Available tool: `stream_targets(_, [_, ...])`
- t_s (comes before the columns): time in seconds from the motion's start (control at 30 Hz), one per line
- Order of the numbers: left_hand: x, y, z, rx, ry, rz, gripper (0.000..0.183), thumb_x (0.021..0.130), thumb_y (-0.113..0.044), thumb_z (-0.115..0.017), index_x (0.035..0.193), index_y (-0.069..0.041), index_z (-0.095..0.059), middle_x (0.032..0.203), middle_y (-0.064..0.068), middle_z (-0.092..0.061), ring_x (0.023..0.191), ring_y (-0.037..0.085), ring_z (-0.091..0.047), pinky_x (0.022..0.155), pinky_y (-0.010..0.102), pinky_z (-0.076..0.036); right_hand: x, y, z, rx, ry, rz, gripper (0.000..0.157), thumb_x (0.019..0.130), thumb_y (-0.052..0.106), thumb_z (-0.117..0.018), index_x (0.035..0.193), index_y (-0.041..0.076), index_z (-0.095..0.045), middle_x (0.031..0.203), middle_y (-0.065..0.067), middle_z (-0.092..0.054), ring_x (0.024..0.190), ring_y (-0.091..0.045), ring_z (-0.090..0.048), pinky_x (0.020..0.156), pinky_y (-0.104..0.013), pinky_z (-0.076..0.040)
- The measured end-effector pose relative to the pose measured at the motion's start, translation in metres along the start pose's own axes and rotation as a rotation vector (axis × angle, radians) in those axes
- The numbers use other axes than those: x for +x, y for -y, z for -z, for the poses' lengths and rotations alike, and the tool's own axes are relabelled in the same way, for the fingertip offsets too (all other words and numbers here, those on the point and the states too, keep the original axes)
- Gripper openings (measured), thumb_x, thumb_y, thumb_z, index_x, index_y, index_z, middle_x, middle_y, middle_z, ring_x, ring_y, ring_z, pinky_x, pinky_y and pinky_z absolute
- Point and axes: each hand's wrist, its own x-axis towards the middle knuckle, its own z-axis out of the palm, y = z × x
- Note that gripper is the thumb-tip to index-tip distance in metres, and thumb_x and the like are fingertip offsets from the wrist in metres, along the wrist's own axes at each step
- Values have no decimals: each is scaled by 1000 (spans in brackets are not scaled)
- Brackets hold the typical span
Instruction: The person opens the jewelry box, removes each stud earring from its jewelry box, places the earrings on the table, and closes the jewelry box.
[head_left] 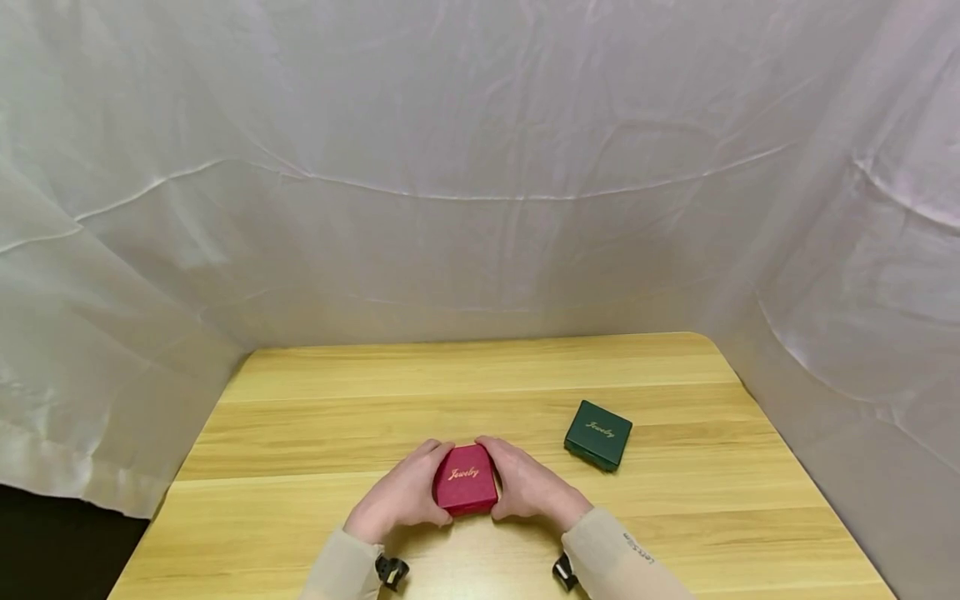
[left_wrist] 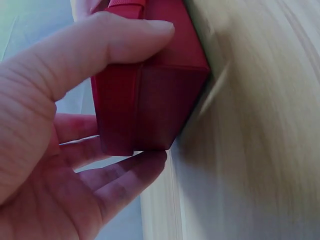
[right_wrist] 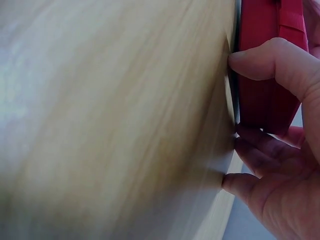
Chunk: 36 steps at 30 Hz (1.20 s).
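A red jewelry box (head_left: 466,478) with gold "Jewelry" lettering on its closed lid is at the near middle of the table, between both hands. My left hand (head_left: 406,490) grips its left side, with the thumb on the front face in the left wrist view and the fingers round the side and back. From the right, my right hand (head_left: 527,485) holds the box too, its thumb (right_wrist: 255,62) against the front. A ribbed red tab (left_wrist: 127,10) shows at the front of the box (left_wrist: 165,100). Part of the back is hidden by the fingers.
A closed green jewelry box (head_left: 598,435) lies turned at an angle, farther back and to the right of the hands. The light wooden table (head_left: 322,417) meets pale hanging cloth (head_left: 480,250) at the back and sides.
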Motion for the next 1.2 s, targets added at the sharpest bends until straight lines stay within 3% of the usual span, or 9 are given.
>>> stream_targets(0.23, [-1,-1,1,-1,-37,-27,92,53,-12,-93,134,1,-50,122,6,-55,103,19,-57,92,42,-51,0,1,1,16,5,-23,106,55,5,-89,145,3,-33,135,-9,-52,119,-21,-53,104,-38,-43])
stream_targets(0.47, [-4,2,2,-20,5,-22,102,55,-13,-93,142,4,-42,136,10,-48,115,25,-54,99,45,-46,-1,0,0,26,6,-50,111,56,5,-88,149,2,-28,137,-11,-51,121,-22,-51,105,-39,-40])
stream_targets(0.87, [-8,2,6,-44,-27,-14,93,58,-13,-92,140,-7,-47,132,0,-48,111,17,-54,97,42,-48,-1,1,0,45,5,-55,113,56,6,-89,150,1,-26,139,-12,-49,123,-23,-50,106,-39,-40])
stream_targets(1.2, [-15,6,22,-44,-110,10,95,58,-16,-92,141,-5,-47,133,1,-49,115,22,-56,97,45,-48,-1,2,0,-12,-6,-10,91,59,12,-88,138,2,-44,132,-9,-53,122,-22,-51,106,-37,-40])
